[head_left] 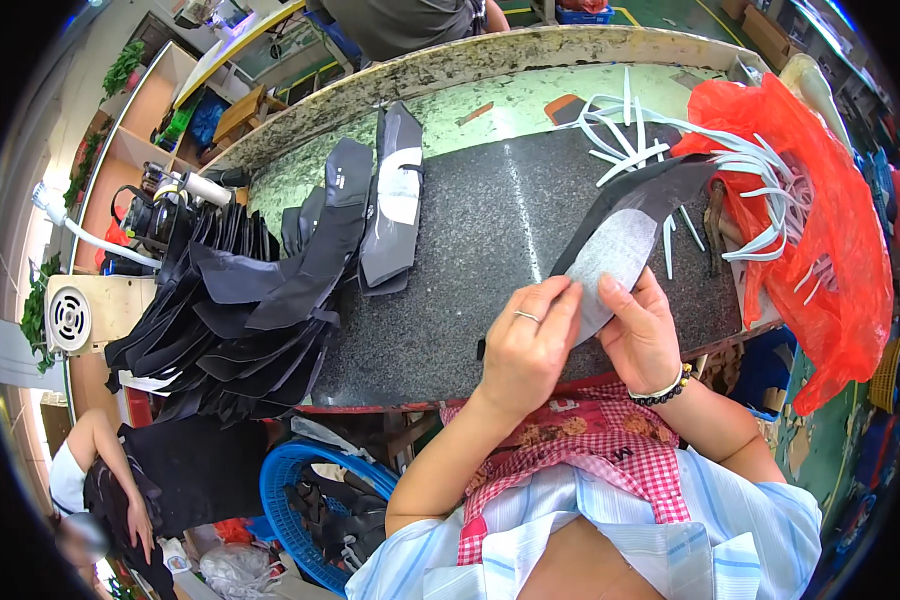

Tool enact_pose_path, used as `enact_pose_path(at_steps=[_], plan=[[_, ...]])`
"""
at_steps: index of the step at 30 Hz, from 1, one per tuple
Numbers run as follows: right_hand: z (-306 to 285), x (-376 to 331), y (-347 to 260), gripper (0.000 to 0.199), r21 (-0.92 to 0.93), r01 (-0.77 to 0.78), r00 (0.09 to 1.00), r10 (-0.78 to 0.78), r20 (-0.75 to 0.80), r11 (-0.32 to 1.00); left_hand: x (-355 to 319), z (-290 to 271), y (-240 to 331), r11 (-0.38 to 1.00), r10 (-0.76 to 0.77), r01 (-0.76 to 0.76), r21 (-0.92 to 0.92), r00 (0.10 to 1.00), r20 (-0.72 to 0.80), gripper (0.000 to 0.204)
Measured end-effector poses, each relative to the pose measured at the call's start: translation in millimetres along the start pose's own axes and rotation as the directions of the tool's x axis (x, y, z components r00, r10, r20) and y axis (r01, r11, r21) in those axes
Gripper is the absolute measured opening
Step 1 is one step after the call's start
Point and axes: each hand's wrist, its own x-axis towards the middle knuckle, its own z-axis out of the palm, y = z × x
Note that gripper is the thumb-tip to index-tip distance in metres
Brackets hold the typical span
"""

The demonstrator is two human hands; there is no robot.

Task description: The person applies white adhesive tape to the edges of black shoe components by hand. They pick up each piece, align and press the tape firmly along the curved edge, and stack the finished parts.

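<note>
Both my hands hold one curved black shoe-upper piece (pixel 625 185) with a pale grey-white lining patch on it, raised over the dark speckled work slab (pixel 460 220). The fingers of my left hand (pixel 530 335) pinch its near left edge. My right hand (pixel 642 330) grips the lower right end, thumb on the pale patch. Beyond the piece, white strips (pixel 760 165) fan out over a red plastic bag. Left of my hands lie two flat black pieces, one with a white patch (pixel 400 185), beside a large heap of black cut pieces (pixel 260 300).
The red bag (pixel 820 250) hangs over the bench's right edge. A raised wooden rim (pixel 450 68) bounds the far side. A sewing machine (pixel 155 205) stands left. Below sits a blue basket (pixel 280 480) of black scraps; a co-worker's arm (pixel 115 460) is at lower left.
</note>
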Motion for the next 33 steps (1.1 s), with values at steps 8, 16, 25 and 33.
enact_pose_path(at_steps=[8, 16, 25, 33], plan=[[-4, 19, -12, 0.028, 0.167, -0.044, 0.993, 0.061, -0.099, 0.985, -32, -21, 34, 0.98, 0.16, -0.097, -0.175, 0.903, 0.399, 0.027], [-5, 9, -20, 0.036, -0.494, 0.241, 0.928, -0.05, 0.368, 0.835, 18, -17, -18, 0.924, 0.318, -0.322, 0.206, 0.947, 0.055, 0.028], [-89, 97, -99, 0.027, -0.918, 0.068, 0.907, -0.358, 0.22, -0.392, -63, 1, -21, 0.937, 0.16, -0.229, 0.265, 0.953, 0.258, 0.034], [-125, 130, -135, 0.03, -0.97, -0.163, 0.985, -0.032, -0.171, 0.178, -63, 1, -7, 0.953, 0.137, -0.21, 0.219, 0.941, 0.31, 0.035]])
